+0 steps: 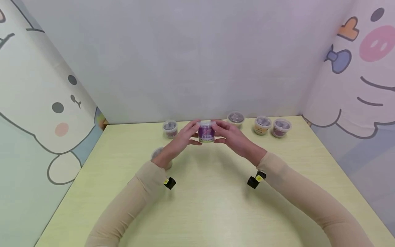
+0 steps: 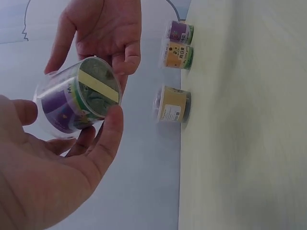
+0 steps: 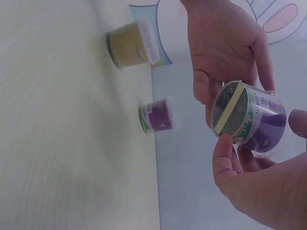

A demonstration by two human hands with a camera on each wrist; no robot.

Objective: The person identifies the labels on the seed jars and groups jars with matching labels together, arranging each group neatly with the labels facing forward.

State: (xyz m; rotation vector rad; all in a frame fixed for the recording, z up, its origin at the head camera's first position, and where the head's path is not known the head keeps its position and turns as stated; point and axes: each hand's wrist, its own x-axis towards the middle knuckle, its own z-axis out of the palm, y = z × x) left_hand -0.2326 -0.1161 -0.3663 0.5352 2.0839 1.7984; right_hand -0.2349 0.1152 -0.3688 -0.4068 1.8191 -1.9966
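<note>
A purple-labelled plastic cup [image 1: 206, 133] with a clear lid is gripped from both sides, raised off the table. My left hand [image 1: 184, 136] holds its left side and my right hand [image 1: 229, 136] its right, thumbs and fingers around it. Seen from the left wrist, the cup [image 2: 79, 96] shows its clear underside, with dark contents and a pale yellow strip. The right wrist view also shows the cup [image 3: 254, 120] between the fingers of both hands. Behind my left forearm, another lidded cup [image 1: 157, 152] is partly hidden.
At the table's [image 1: 203, 206] back left stands a purple cup [image 1: 170, 129]. Toward the back right are a lidded tan cup [image 1: 236, 118], an orange-labelled cup [image 1: 262, 125] and a purple cup [image 1: 281, 128]. A pale cloth wall [image 1: 197, 61] rises behind the table.
</note>
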